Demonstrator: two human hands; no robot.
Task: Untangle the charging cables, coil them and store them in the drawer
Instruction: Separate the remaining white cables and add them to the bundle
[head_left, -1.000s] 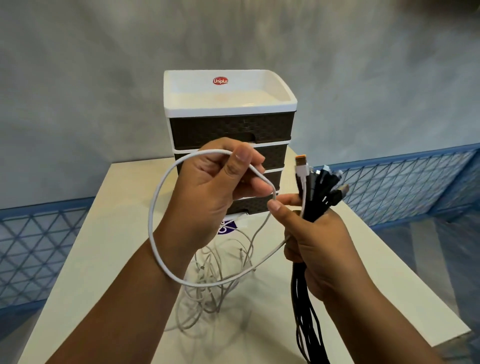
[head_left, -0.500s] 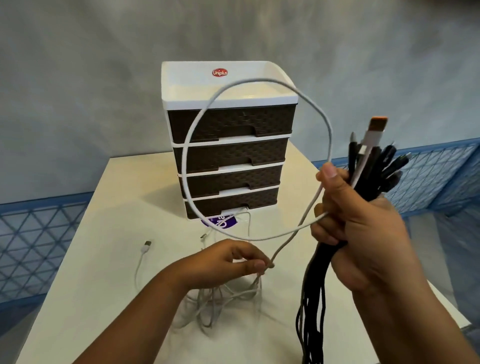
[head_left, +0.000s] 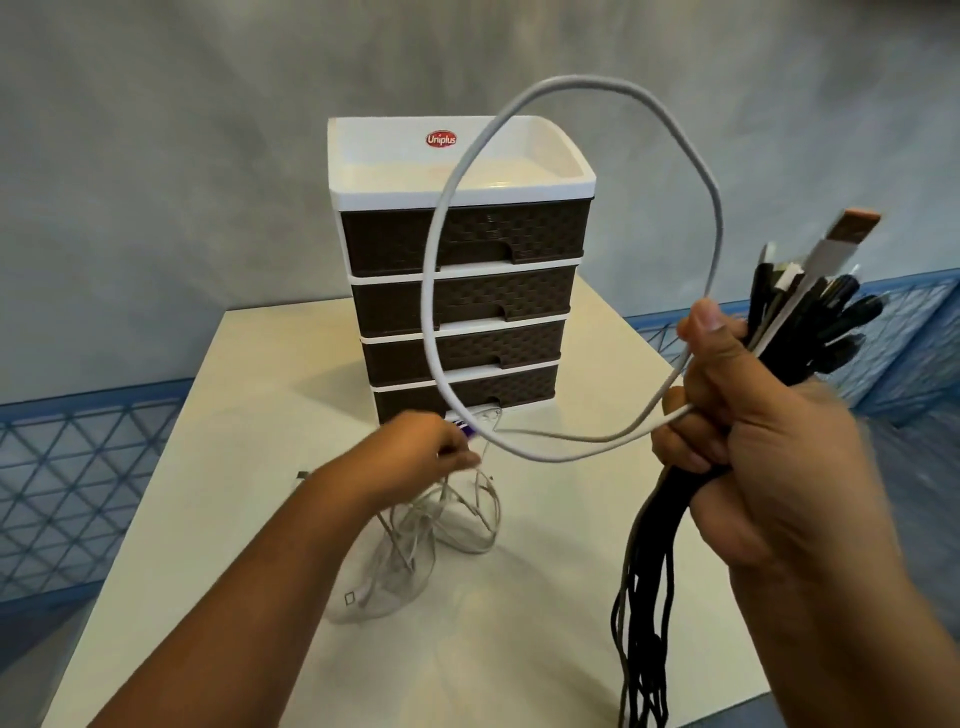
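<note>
Right hand (head_left: 769, 431) at 3 o'clock, gripping black cable bundle (head_left: 654, 561) plus white cable loop (head_left: 519, 119). Left hand (head_left: 426, 447) pinching tangled white cables (head_left: 431, 530) on table (head_left: 208, 467), drawer unit (head_left: 462, 291) at 12.

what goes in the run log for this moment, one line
phase: coiling | right hand: grips black cables plus white loop | left hand: pinches white tangle on table | drawers: shut
</note>
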